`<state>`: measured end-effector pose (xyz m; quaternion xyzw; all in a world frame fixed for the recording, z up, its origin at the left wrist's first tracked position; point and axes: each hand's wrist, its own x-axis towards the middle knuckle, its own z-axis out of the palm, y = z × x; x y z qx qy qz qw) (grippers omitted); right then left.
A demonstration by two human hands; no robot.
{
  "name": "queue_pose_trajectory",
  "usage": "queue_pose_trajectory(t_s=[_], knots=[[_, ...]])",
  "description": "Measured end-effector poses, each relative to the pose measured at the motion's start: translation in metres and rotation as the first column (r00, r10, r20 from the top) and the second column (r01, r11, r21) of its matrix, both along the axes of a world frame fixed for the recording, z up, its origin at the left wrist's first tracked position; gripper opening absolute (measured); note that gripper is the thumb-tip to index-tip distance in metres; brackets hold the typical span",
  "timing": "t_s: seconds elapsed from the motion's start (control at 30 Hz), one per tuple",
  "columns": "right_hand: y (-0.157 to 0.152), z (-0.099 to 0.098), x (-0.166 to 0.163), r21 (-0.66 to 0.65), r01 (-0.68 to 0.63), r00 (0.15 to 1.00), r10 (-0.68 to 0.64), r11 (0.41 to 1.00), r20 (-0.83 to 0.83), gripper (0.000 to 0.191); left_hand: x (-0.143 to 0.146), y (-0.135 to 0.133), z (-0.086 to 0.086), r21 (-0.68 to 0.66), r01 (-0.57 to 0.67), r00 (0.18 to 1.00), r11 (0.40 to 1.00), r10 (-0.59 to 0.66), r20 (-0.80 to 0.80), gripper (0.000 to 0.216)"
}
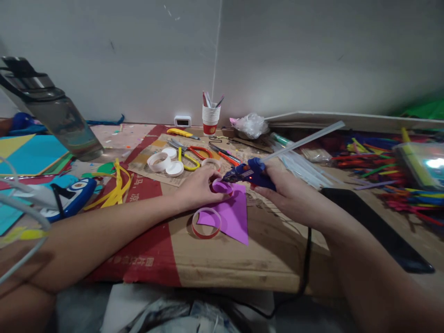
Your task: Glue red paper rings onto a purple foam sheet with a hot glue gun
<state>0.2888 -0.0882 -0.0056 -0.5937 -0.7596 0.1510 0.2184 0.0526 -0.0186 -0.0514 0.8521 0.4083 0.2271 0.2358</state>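
My right hand grips a blue hot glue gun with a clear glue stick poking out the back; its nozzle points left at a small purple paper ring. My left hand pinches that ring, holding it on a purple paper sheet. A red-edged ring lies on the sheet's near left corner. All this rests on a brown and red cardboard sheet.
Tape rolls, yellow and orange scissors, a yellow cutter and a paper cup lie behind. Coloured sticks pile at right, a black slab by my right arm, a water bottle and coloured paper left.
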Motion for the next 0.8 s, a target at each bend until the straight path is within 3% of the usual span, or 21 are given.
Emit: queue_pose_trajectory(t_s=[0.33,0.8], knots=[[0.0014,-0.0084,0.0000,0.004,0.008,0.998,-0.008,1.000,0.069,0.029,-0.0004,0.0017,-0.0025,0.013,0.020,0.999,1.000,-0.021,0.034,0.049],[-0.0019,-0.0051,-0.0067,0.026,-0.028,0.998,0.026,0.999,0.059,0.032,0.0005,0.0011,0.0003,0.019,0.015,1.000,1.000,-0.015,0.008,0.048]])
